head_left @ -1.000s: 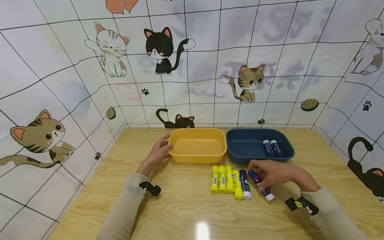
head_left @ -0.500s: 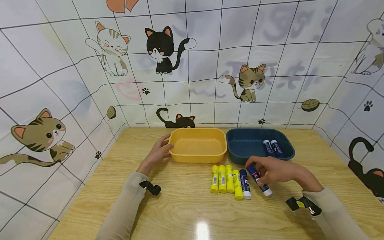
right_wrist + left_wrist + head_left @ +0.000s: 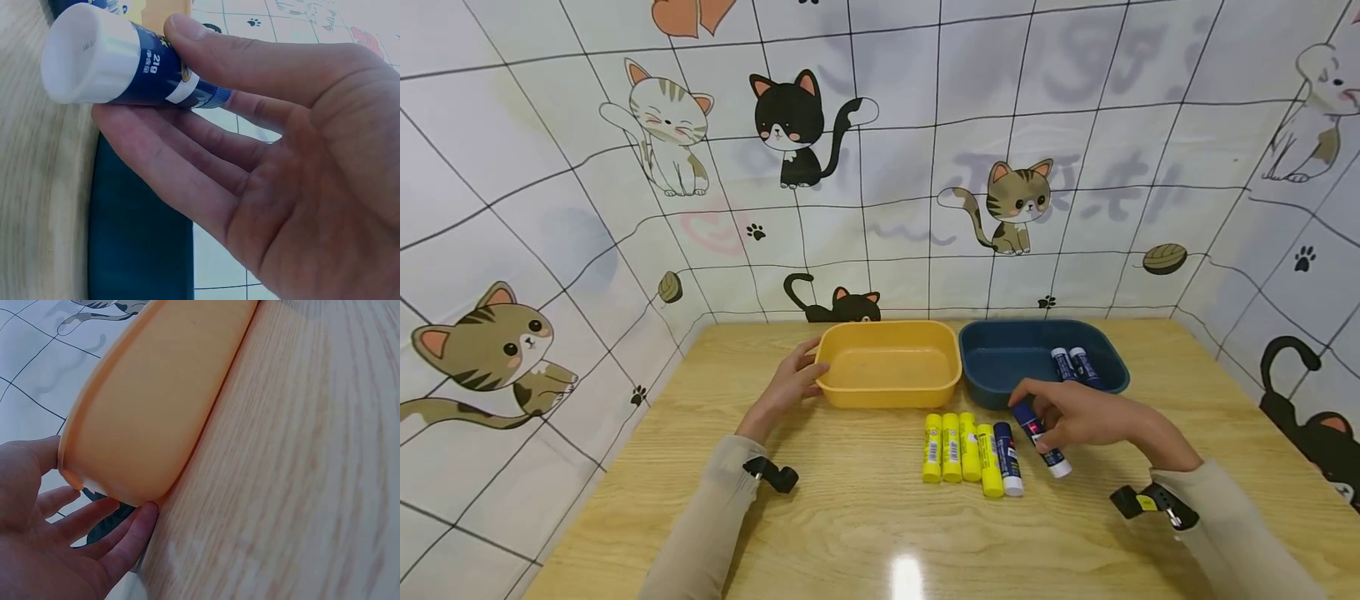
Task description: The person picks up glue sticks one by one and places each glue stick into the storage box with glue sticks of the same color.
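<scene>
My right hand (image 3: 1078,414) pinches a dark blue glue stick (image 3: 147,65) with a white cap between thumb and fingers. The stick is held tilted in front of the blue bin (image 3: 1000,387). Two similar glue sticks (image 3: 1084,367) lie inside that bin at its right end. On the table, one more blue glue stick (image 3: 1008,458) lies beside a row of several yellow glue sticks (image 3: 951,447). At the left end of the yellow bin (image 3: 887,398), my left hand (image 3: 786,386) grips the wall, its thumb over the rim and its fingers against the outside (image 3: 134,540).
Both bins stand side by side at the back of the wooden table (image 3: 850,517). A white grid-lined sheet with cartoon cats (image 3: 790,125) hangs behind the table and along both sides.
My right hand has moved slightly away from me with the glue stick, closer to the blue bin. My left hand stays at the yellow bin. The head view has shifted a little.
</scene>
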Motion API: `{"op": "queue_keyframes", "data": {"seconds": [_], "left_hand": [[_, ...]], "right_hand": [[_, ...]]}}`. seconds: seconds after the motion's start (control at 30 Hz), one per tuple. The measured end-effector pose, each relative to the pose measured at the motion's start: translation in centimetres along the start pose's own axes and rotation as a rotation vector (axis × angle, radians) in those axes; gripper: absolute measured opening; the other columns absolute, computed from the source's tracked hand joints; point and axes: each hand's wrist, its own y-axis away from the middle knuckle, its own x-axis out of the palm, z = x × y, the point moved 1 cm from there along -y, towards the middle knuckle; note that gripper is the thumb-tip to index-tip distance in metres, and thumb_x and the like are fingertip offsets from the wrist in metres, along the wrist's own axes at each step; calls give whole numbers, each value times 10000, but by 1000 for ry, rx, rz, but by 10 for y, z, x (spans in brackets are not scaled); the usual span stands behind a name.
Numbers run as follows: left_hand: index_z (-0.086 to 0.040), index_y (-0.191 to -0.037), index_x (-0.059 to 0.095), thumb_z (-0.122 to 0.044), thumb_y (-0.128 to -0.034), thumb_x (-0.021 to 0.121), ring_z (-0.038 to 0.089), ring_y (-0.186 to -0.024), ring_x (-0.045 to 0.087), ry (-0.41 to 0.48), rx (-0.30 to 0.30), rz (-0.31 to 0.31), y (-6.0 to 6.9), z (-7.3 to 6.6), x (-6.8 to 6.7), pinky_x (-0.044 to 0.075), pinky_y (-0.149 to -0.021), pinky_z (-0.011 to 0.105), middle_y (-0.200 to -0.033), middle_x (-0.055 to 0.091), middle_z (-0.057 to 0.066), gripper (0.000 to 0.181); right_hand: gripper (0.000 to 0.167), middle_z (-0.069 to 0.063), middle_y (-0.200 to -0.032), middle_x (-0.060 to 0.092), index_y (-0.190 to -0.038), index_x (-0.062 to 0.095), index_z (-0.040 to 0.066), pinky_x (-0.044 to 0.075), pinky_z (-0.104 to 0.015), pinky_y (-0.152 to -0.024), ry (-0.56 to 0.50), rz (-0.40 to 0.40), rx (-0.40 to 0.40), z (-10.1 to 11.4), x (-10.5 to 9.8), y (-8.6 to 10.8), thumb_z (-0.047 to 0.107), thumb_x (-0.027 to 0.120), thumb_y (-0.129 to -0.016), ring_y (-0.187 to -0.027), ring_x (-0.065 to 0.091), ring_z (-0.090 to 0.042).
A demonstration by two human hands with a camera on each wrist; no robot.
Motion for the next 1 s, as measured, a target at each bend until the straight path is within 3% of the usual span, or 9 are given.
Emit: {"op": "queue_keyframes", "data": {"seconds": [0.4, 0.73, 1.0], "left_hand": [[-192, -1640, 284, -213, -1062, 581, 379, -1268, 640, 3, -2, -4, 0, 1, 0, 622, -924, 378, -1576, 452, 224, 650], [-166, -1652, 249, -205, -1073, 563, 394, -1277, 629, 3, 4, -2, 3, 1, -1, 619, -927, 370, -1590, 422, 250, 660], [-185, -1648, 264, -211, -1068, 573, 379, -1276, 631, -3, -5, -12, 1, 1, 0, 618, -922, 359, -1580, 441, 235, 657]], "right_hand": [[588, -8, -1024, 671, -1366, 519, 129, 567, -281, -744, 65, -61, 36, 5, -14, -3, 252, 831, -882, -900, 661, -143], [595, -12, -1015, 698, -1365, 518, 97, 582, -267, -740, 128, -96, 9, 9, -35, -13, 272, 826, -887, -921, 710, -141], [617, -77, -994, 684, -1411, 470, 38, 628, -345, -698, 35, -73, 35, 8, -54, -20, 172, 801, -908, -852, 721, -177]]}}
